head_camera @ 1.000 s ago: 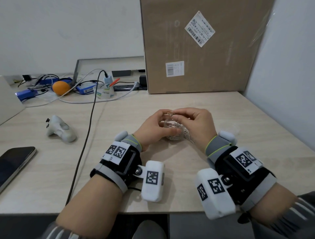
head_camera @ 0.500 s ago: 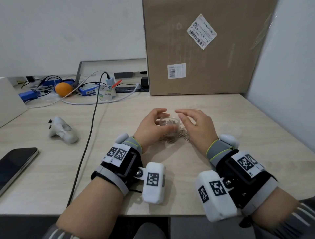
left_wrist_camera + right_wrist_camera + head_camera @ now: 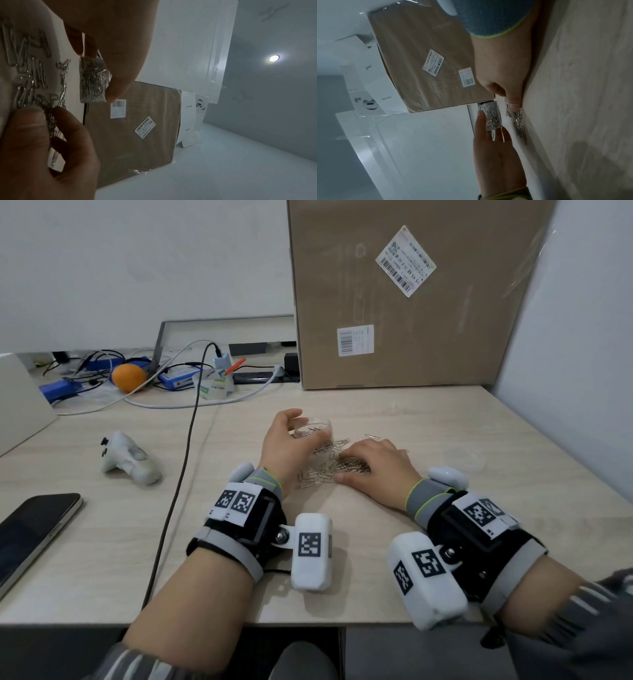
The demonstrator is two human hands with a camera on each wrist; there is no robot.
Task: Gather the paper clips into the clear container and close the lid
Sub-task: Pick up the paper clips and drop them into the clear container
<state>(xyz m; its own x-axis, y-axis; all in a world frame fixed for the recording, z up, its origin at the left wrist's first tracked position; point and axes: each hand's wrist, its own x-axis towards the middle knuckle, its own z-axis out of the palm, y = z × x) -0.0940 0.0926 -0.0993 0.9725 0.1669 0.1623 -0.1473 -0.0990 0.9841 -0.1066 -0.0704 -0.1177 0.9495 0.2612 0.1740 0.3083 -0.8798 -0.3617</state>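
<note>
Near the table's middle, the clear container (image 3: pixel 313 431), partly filled, is gripped by the left hand (image 3: pixel 284 440), while loose paper clips (image 3: pixel 329 465) are covered by the flat, relaxed right hand (image 3: pixel 373 463). Clips should be swept together before pinching; the lid (image 3: pixel 464 459) waits right.

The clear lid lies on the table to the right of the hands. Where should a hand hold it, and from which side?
Probably by its rim, from above: the lid lies flat on the table, apart from the paper clips, so thumb and fingertips can pinch opposite edges. The right hand is nearest.
</note>
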